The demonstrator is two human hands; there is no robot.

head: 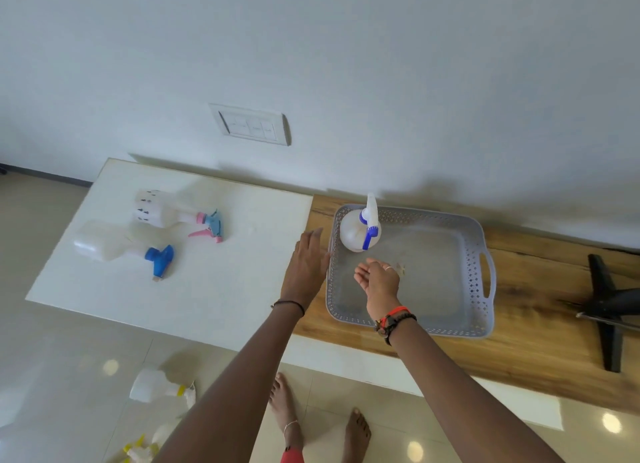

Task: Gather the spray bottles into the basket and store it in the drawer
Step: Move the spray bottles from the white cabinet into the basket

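Head view, looking down: a grey basket [479,254] w/ holes in its walls is set on a brown wood top [540,341], close to the white wall. One white spray bottle [353,234] w/ a blue trigger stands upright inside the basket, in the far left corner. The rest of the basket floor is seen bare.

The left hand [306,265] is held flat, palm down, just beside the basket's left wall; whether it touches the rim can't be told. Its fingers [313,237] are stretched out straight & nothing is held. The right hand [379,279] is held over the inside of the basket, near the standing bottle but apart from it. Its fingers [362,275] are loosely curled & spread, palm turned left, & nothing is held.

To the left, a white top [242,289] is joined to the wood one. Two more bottles are laid on their sides on it, well apart from the basket: a bottle w/ a pink & light blue sprayer [162,209] farther back, & a bottle w/ a dark blue sprayer [110,244] nearer. They lie just beside each other.

Down on the shiny floor, a bottle w/ a yellow ring [152,386] is laid on its side, & another yellow-tipped one [142,450] is seen at the bottom edge, partly cut off. Bare feet are seen on the floor too.

A black stand [606,306] is seen on the wood top at the right. A white switch plate [251,124] is fixed on the wall.
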